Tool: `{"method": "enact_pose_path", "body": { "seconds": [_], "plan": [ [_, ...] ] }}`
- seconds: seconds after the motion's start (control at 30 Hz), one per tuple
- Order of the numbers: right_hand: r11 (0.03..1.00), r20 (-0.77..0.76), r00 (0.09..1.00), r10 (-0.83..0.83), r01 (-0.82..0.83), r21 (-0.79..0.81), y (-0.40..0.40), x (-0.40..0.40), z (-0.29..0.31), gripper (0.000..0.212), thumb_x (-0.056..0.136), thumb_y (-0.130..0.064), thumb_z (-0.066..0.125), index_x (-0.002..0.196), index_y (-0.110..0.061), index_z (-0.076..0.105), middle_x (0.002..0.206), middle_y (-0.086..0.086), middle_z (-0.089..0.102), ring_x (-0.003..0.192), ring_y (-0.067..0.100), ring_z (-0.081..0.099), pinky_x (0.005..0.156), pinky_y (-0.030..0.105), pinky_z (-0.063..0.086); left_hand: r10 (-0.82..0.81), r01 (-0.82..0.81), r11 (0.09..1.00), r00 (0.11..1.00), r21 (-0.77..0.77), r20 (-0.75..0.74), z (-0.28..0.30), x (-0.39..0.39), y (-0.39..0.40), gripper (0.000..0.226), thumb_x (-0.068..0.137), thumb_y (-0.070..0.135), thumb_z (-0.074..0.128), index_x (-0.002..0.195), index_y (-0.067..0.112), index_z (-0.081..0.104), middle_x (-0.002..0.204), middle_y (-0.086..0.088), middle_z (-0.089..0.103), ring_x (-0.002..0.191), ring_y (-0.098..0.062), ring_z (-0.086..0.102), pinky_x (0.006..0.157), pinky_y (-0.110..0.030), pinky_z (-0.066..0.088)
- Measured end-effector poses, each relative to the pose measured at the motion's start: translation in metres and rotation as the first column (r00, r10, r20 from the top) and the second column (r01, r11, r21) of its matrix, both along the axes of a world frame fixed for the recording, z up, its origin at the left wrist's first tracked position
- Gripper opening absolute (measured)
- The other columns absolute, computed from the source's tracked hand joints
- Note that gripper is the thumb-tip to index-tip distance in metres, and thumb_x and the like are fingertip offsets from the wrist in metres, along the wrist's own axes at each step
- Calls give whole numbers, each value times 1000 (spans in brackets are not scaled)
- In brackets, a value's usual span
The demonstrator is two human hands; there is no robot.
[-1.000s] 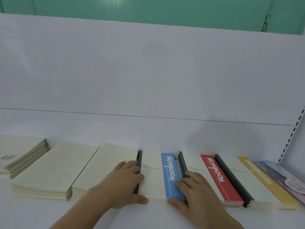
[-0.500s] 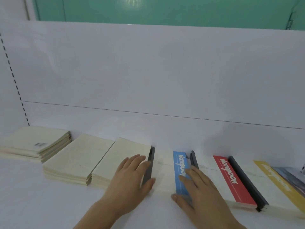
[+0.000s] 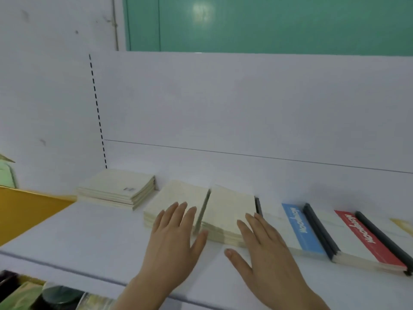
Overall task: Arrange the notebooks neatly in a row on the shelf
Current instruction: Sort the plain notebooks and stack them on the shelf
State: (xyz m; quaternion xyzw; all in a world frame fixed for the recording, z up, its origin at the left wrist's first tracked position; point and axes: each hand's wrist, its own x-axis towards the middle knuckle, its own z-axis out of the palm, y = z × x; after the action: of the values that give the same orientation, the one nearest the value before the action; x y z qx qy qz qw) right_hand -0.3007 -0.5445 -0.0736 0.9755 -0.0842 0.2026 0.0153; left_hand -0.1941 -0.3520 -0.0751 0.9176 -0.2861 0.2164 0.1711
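Both flat, open hands, the left hand (image 3: 173,237) and right hand (image 3: 263,249), press on two cream notebook piles (image 3: 228,211) on the shelf (image 3: 73,238), which look light, bendy and slippery, so push their sides.

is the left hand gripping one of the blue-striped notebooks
No, the left hand lies with straight fingers on a cream notebook stack, well left of the blue-striped notebook.

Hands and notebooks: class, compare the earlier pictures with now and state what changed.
Both hands moved left: the left hand from the blue-striped notebook stack onto one cream stack, the right hand onto the neighbouring cream stack. Fingers stay flat, gripping nothing. The stacks kept their order.
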Motion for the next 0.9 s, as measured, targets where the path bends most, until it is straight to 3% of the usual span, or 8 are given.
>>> {"method": "enact_pose_path", "body": {
  "seconds": [0.13, 0.23, 0.3, 0.4, 0.57, 0.77, 0.9],
  "plan": [
    [999, -17, 1000, 17, -16, 33, 80, 25, 2, 71, 93, -70, 23, 134, -23, 57, 143, 0, 51, 134, 19, 44, 104, 37, 39, 28, -28, 999, 999, 28, -15, 4, 15, 78, 67, 94, 63, 30, 138, 20, 55, 145, -2, 54, 138, -25, 46, 111, -47, 41],
    [985, -30, 992, 126, -122, 120, 132, 47, 2, 80, 88, -73, 9, 153, -27, 21, 161, -5, 10, 149, 14, 2, 118, 33, 6, 63, -60, 997, 996, 48, -62, 2, 31, 132, 73, 92, 67, 19, 146, 25, 46, 154, 2, 43, 146, -22, 33, 119, -44, 29],
    [981, -67, 988, 138, -127, 144, 161, 60, 5, 83, 85, -74, 5, 154, -28, 9, 162, -7, -3, 148, 12, -11, 117, 31, -4, 88, -85, 995, 994, 53, -60, 0, 41, 162, 75, 92, 68, 17, 145, 24, 46, 154, 1, 44, 145, -22, 35, 119, -44, 29],
    [984, -83, 987, 141, -130, 118, 197, 85, 10, 87, 83, -75, 0, 155, -27, 8, 162, -6, -2, 148, 13, -11, 115, 30, -5, 127, -123, 991, 989, 51, -81, 2, 61, 197, 71, 94, 67, 22, 141, 24, 52, 149, 0, 50, 140, -24, 43, 116, -45, 34],
    [984, -87, 983, 160, -153, 86, 227, 137, 13, 74, 94, -67, 15, 154, -25, 8, 162, -4, 0, 148, 16, -8, 116, 29, -5, 166, -164, 986, 978, 28, -128, 1, 102, 222, 67, 97, 66, 24, 154, 30, 26, 163, 7, 23, 152, -18, 15, 125, -37, 11],
    [981, -63, 981, 185, -180, 76, 235, 220, 12, 76, 92, -64, 9, 153, -20, 14, 161, 3, 9, 148, 21, 4, 120, 35, 8, 178, -171, 984, 975, 56, -134, 1, 153, 235, 64, 99, 62, 27, 155, 31, 21, 164, 8, 18, 152, -16, 8, 124, -36, 7],
    [983, -91, 980, 176, -171, 66, 232, 272, 9, 64, 99, -53, 23, 152, -18, 16, 161, 7, 8, 148, 26, 6, 120, 40, 12, 166, -157, 984, 980, 87, -108, 1, 191, 235, 65, 99, 61, 28, 156, 30, 20, 164, 6, 17, 153, -17, 7, 125, -36, 8]
  ]
}}
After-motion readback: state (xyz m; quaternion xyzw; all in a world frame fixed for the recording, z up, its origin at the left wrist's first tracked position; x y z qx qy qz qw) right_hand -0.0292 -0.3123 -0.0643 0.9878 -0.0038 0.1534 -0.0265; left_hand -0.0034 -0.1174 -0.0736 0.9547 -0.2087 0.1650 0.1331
